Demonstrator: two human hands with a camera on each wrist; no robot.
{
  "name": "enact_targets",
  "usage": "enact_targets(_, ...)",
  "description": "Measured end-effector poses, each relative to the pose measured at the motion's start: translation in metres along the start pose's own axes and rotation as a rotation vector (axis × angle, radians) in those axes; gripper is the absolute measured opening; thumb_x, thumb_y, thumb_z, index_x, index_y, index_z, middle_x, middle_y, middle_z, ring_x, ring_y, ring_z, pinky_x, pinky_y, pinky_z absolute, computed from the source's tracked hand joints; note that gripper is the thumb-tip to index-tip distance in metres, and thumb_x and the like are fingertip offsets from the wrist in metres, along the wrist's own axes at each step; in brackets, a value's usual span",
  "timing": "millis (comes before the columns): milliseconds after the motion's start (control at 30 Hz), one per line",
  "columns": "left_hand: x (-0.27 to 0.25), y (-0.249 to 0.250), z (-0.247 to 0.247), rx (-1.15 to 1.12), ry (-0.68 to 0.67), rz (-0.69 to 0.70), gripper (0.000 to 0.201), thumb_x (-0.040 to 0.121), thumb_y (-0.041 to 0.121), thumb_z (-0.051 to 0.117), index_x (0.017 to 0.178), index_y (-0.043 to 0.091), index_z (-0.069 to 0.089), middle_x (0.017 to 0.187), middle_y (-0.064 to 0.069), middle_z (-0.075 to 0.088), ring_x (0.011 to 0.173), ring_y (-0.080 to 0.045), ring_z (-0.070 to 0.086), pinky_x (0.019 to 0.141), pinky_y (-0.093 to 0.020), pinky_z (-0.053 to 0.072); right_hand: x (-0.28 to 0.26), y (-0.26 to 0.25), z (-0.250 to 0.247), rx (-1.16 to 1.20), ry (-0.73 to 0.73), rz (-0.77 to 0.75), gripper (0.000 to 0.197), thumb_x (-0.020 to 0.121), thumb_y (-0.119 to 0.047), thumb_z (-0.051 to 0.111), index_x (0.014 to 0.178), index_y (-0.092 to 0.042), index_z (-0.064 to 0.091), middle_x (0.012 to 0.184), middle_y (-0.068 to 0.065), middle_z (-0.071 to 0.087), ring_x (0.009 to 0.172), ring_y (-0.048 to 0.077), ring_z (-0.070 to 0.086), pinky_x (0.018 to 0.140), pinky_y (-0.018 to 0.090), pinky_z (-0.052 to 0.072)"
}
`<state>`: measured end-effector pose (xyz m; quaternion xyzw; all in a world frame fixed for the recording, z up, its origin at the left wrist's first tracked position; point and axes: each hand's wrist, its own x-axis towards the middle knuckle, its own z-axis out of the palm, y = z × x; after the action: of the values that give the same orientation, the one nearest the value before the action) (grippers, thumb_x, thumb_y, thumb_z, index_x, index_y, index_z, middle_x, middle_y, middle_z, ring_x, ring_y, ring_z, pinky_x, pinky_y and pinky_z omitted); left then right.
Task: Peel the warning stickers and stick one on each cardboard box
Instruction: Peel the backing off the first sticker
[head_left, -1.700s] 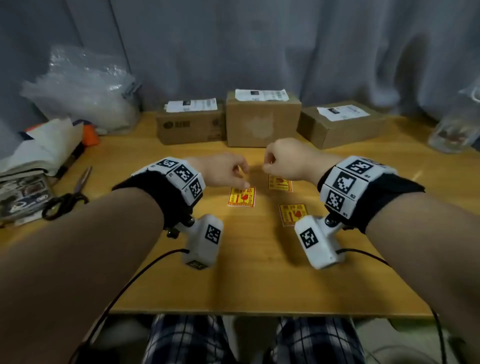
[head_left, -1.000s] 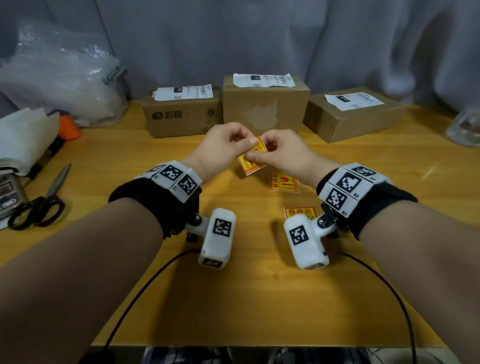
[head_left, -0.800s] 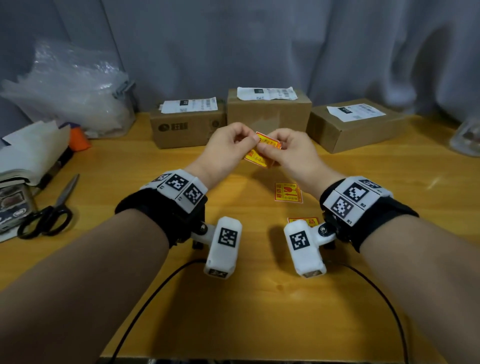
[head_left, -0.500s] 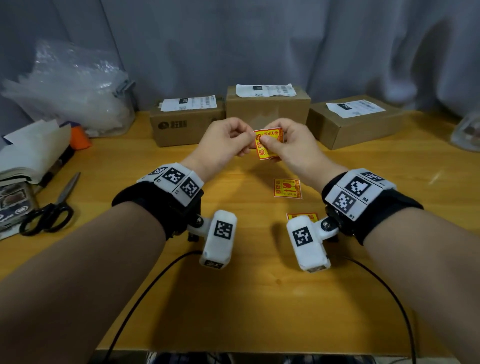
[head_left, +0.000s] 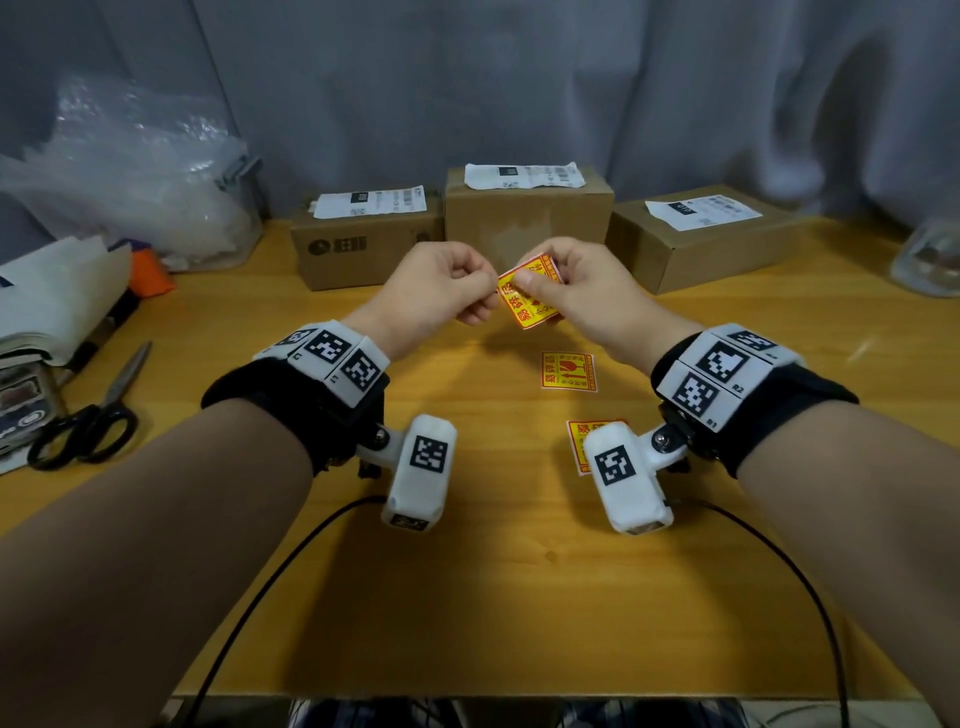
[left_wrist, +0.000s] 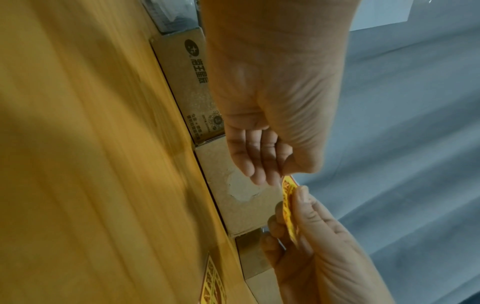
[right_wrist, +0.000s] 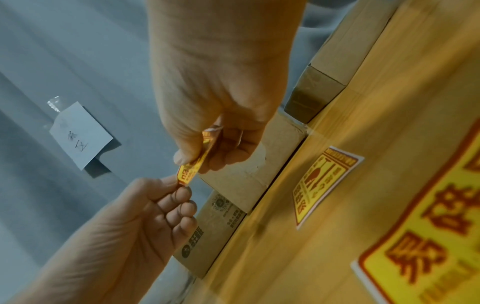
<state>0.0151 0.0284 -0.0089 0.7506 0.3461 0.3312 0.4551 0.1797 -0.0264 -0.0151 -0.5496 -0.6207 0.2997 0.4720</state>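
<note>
A yellow and red warning sticker (head_left: 525, 306) is held up above the table in front of the middle cardboard box (head_left: 524, 228). My right hand (head_left: 530, 283) pinches it between thumb and fingers. My left hand (head_left: 485, 296) pinches its near-left corner, which shows clearly in the right wrist view as sticker (right_wrist: 191, 171) and left hand (right_wrist: 179, 188). Two more stickers lie flat on the table: one (head_left: 568, 370) in the middle, one (head_left: 577, 434) partly hidden behind the right wrist camera. A left box (head_left: 363, 249) and a right box (head_left: 696, 249) flank the middle one, each with a white shipping label.
Black-handled scissors (head_left: 83, 421) lie at the left by a stack of papers (head_left: 52, 296). A clear plastic bag (head_left: 130, 171) sits at the back left and a glass jar (head_left: 930, 260) at the far right. A grey curtain hangs behind the boxes.
Both hands lifted one sticker off the table and raised it toward the middle box. It has turned in my fingers, and my left hand now pinches its corner.
</note>
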Motion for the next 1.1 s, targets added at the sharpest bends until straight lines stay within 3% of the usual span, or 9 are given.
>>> enact_targets(133, -0.003, 0.0, -0.001, 0.027, -0.028, -0.009, 0.015, 0.089, 0.003, 0.052, 0.078, 0.01, 0.059, 0.067, -0.004, 0.062, 0.055, -0.006, 0.06, 0.056, -0.017, 0.052, 0.0, 0.003, 0.0, 0.095, 0.084, -0.013, 0.005, 0.091, -0.013, 0.059, 0.087, -0.011, 0.062, 0.075, 0.003, 0.066, 0.061, 0.002, 0.063, 0.06, 0.018, 0.052)
enact_targets(300, -0.007, 0.003, -0.001, 0.111, -0.102, -0.013, 0.018, 0.088, 0.006, 0.053, 0.074, 0.014, 0.06, 0.067, 0.0, 0.061, 0.061, -0.008, 0.055, 0.059, -0.019, 0.046, 0.0, 0.005, 0.004, 0.001, 0.077, -0.039, 0.015, 0.095, -0.015, 0.052, 0.09, -0.01, 0.065, 0.081, 0.005, 0.065, 0.076, 0.012, 0.061, 0.071, 0.027, 0.051)
enact_targets(433, -0.007, 0.005, -0.002, 0.142, -0.004, 0.055, 0.011, 0.088, 0.013, 0.057, 0.079, 0.015, 0.063, 0.077, 0.001, 0.062, 0.068, -0.007, 0.054, 0.059, -0.016, 0.044, -0.001, 0.002, 0.006, -0.038, 0.033, -0.064, 0.01, 0.09, -0.013, 0.06, 0.087, -0.01, 0.069, 0.073, -0.004, 0.065, 0.068, 0.002, 0.059, 0.069, 0.018, 0.049)
enact_targets(567, -0.008, 0.004, -0.005, 0.106, 0.023, 0.087, 0.006, 0.086, 0.013, 0.062, 0.081, 0.014, 0.064, 0.081, -0.008, 0.062, 0.071, -0.013, 0.054, 0.063, -0.024, 0.047, -0.002, -0.002, 0.004, -0.034, 0.038, -0.068, 0.005, 0.086, -0.015, 0.066, 0.087, -0.012, 0.07, 0.076, 0.0, 0.068, 0.071, 0.007, 0.062, 0.071, 0.022, 0.052)
enact_targets(700, -0.01, 0.002, -0.005, 0.092, -0.025, 0.031, 0.007, 0.087, 0.01, 0.062, 0.081, 0.013, 0.063, 0.074, -0.003, 0.064, 0.064, -0.009, 0.058, 0.062, -0.02, 0.049, -0.002, -0.004, 0.008, -0.028, 0.058, -0.064, 0.004, 0.087, -0.014, 0.065, 0.088, -0.011, 0.068, 0.081, 0.005, 0.066, 0.076, 0.014, 0.063, 0.075, 0.03, 0.053)
enact_targets(833, -0.014, 0.001, -0.003, 0.01, -0.082, -0.058, 0.01, 0.088, 0.006, 0.058, 0.079, 0.009, 0.063, 0.069, -0.002, 0.064, 0.054, -0.004, 0.056, 0.058, -0.018, 0.049, 0.0, -0.004, 0.011, -0.008, 0.148, -0.074, 0.002, 0.087, -0.01, 0.064, 0.087, -0.009, 0.065, 0.075, -0.001, 0.062, 0.07, 0.01, 0.057, 0.071, 0.028, 0.05)
enact_targets(1100, -0.018, 0.002, -0.003, -0.016, -0.113, -0.093, 0.009, 0.088, 0.007, 0.058, 0.081, 0.007, 0.064, 0.07, -0.002, 0.064, 0.055, -0.005, 0.055, 0.059, -0.02, 0.048, 0.0, -0.005, 0.007, -0.045, 0.182, -0.076, 0.006, 0.089, -0.015, 0.062, 0.09, -0.011, 0.065, 0.077, -0.003, 0.062, 0.073, 0.007, 0.058, 0.071, 0.025, 0.051)
